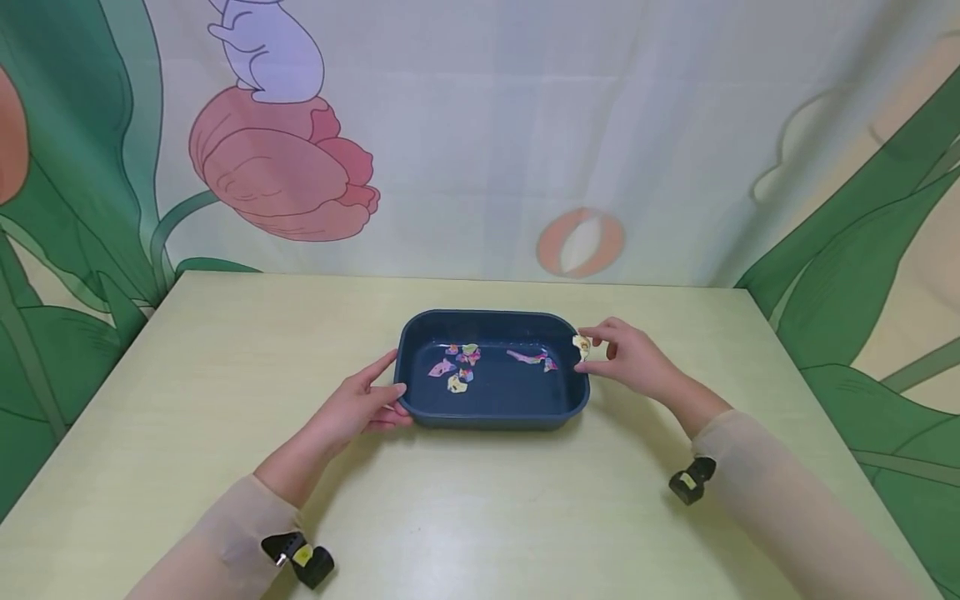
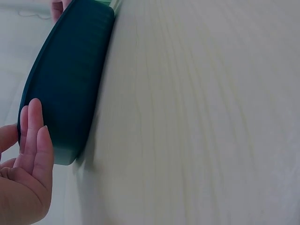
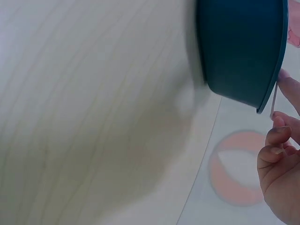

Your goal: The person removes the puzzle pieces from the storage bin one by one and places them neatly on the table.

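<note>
Grips a dark blue rectangular tray (image 1: 491,416), set lengthwise between both hands, with the left hand (image 1: 363,401), while pinching a flat pale-yellow cutout (image 1: 581,345) in the right hand (image 1: 630,358), at the rim nearer it, well apart from the left.

From above, the head view looked forward and down into the tray (image 1: 498,403), whose outside both wrist views shared, nearer and turned sideways.
</note>
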